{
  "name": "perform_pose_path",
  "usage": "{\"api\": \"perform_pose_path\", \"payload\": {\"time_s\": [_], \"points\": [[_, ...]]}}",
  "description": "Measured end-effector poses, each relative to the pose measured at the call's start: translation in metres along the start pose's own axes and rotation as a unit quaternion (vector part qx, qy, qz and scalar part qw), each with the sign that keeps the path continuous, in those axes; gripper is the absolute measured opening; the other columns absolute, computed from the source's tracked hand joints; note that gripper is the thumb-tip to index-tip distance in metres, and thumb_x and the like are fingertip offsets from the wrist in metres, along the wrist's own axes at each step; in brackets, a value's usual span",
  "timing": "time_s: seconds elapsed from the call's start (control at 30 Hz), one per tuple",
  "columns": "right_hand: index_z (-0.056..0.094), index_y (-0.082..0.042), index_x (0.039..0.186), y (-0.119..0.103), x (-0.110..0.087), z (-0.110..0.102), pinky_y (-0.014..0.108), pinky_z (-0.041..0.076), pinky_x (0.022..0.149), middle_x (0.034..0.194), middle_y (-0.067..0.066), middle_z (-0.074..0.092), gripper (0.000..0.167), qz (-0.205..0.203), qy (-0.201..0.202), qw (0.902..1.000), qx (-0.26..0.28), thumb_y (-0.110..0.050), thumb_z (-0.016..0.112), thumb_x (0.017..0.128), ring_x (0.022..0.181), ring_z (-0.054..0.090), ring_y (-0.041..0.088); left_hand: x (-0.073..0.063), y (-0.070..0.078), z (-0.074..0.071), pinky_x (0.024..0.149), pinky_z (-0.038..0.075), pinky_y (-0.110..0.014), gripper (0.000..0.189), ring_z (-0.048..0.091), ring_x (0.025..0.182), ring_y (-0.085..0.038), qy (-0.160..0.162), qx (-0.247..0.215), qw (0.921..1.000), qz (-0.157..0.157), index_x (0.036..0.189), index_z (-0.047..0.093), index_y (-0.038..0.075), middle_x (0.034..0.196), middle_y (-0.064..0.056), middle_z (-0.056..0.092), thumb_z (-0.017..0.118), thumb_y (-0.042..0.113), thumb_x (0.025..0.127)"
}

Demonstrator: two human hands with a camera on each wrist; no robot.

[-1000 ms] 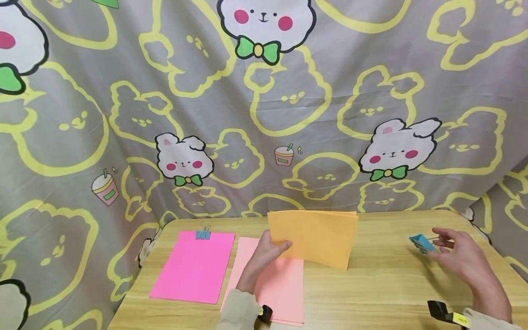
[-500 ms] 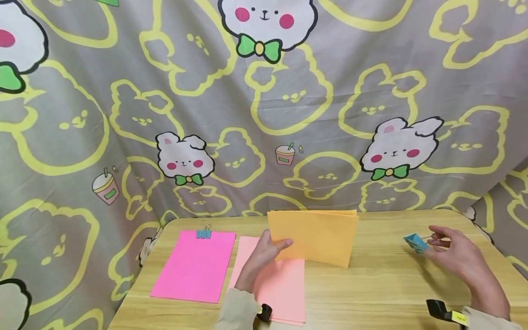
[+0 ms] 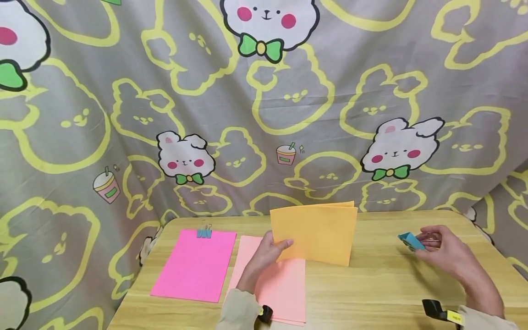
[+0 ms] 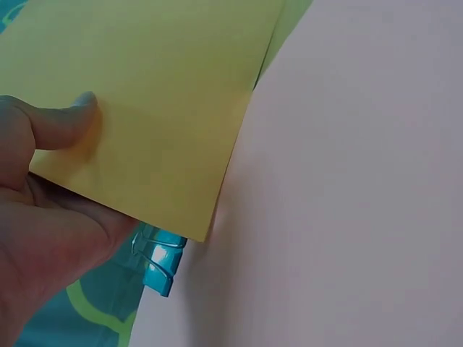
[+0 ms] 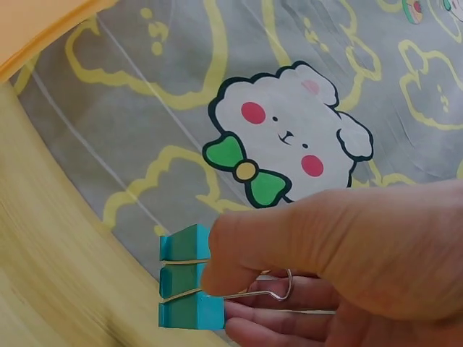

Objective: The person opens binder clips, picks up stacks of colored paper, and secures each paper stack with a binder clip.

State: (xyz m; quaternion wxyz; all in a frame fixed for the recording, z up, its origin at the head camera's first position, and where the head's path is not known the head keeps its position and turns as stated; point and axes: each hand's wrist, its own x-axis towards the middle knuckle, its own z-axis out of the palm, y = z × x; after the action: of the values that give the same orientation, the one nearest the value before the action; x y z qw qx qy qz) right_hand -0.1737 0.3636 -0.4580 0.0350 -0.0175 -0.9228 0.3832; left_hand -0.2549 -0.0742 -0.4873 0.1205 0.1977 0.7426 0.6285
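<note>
My left hand (image 3: 268, 252) grips a small stack of orange paper (image 3: 315, 233) at its lower left, thumb on the near face. The sheets stand upright over the table, their top edges slightly fanned. Away to the right, my right hand (image 3: 443, 250) pinches a blue binder clip (image 3: 411, 241) between thumb and fingers. In the right wrist view the clip (image 5: 189, 314) points left, and a wire handle (image 5: 278, 293) shows beneath the thumb. A gap of table lies between clip and paper. The fingers behind the orange sheets are hidden.
Bright pink paper (image 3: 194, 270) lies at the left with another blue binder clip (image 3: 204, 233) on its top edge. Pale pink sheets (image 3: 284, 293) lie partly under my left arm. A patterned curtain (image 3: 313, 110) hangs behind the wooden table (image 3: 371, 293).
My right hand has moved a little left with the binder clip, toward the orange paper. The orange sheets have tilted slightly, and their upper right corner has risen.
</note>
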Motion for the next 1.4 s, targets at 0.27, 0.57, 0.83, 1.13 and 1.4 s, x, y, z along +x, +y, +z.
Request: {"api": "perform_pose_path", "payload": {"time_s": [0.27, 0.57, 0.83, 1.13, 1.4], "points": [[0.057, 0.012, 0.129, -0.004, 0.002, 0.005, 0.023, 0.050, 0.069, 0.113, 0.027, 0.069, 0.058, 0.008, -0.014, 0.9995, -0.028, -0.021, 0.081, 0.089, 0.096, 0.070, 0.032, -0.002, -0.001, -0.002, 0.076, 0.049, -0.026, 0.019, 0.055, 0.082, -0.013, 0.010, 0.006, 0.9998, 0.017, 0.118, 0.063, -0.003, 0.095, -0.011, 0.067, 0.062, 0.006, 0.102], [0.056, 0.011, 0.127, -0.009, -0.002, 0.009, 0.029, 0.050, 0.072, 0.109, 0.017, 0.070, 0.060, 0.026, -0.017, 0.9985, -0.045, -0.040, 0.070, 0.098, 0.092, 0.065, 0.021, -0.005, -0.007, -0.003, 0.077, 0.056, -0.029, 0.026, 0.068, 0.086, -0.015, -0.014, -0.088, 0.9959, -0.013, 0.123, 0.061, -0.005, 0.099, -0.008, 0.071, 0.064, 0.002, 0.098], [0.055, 0.009, 0.124, -0.017, -0.006, 0.006, 0.029, 0.052, 0.070, 0.098, 0.008, 0.064, 0.055, 0.044, -0.076, 0.9959, 0.016, -0.041, 0.061, 0.103, 0.084, 0.059, 0.018, -0.002, -0.010, -0.001, 0.081, 0.060, -0.039, 0.033, 0.073, 0.095, -0.023, -0.071, -0.211, 0.9719, -0.076, 0.130, 0.059, 0.002, 0.108, -0.011, 0.073, 0.064, 0.005, 0.098], [0.055, 0.011, 0.125, -0.024, -0.005, 0.013, 0.031, 0.056, 0.073, 0.095, 0.011, 0.068, 0.048, 0.017, -0.115, 0.9902, 0.078, -0.033, 0.058, 0.106, 0.083, 0.063, 0.018, -0.005, -0.015, -0.004, 0.086, 0.059, -0.040, 0.041, 0.072, 0.102, -0.024, -0.088, -0.264, 0.9532, -0.117, 0.138, 0.053, 0.009, 0.115, -0.011, 0.072, 0.065, 0.009, 0.099], [0.055, 0.012, 0.122, -0.025, -0.002, 0.015, 0.031, 0.056, 0.074, 0.094, 0.011, 0.067, 0.046, 0.006, -0.127, 0.9883, 0.084, -0.031, 0.058, 0.106, 0.082, 0.064, 0.019, -0.006, -0.007, -0.006, 0.086, 0.059, -0.041, 0.040, 0.072, 0.100, -0.025, -0.096, -0.227, 0.9640, -0.100, 0.140, 0.052, 0.006, 0.114, -0.011, 0.072, 0.062, 0.012, 0.102]]}}
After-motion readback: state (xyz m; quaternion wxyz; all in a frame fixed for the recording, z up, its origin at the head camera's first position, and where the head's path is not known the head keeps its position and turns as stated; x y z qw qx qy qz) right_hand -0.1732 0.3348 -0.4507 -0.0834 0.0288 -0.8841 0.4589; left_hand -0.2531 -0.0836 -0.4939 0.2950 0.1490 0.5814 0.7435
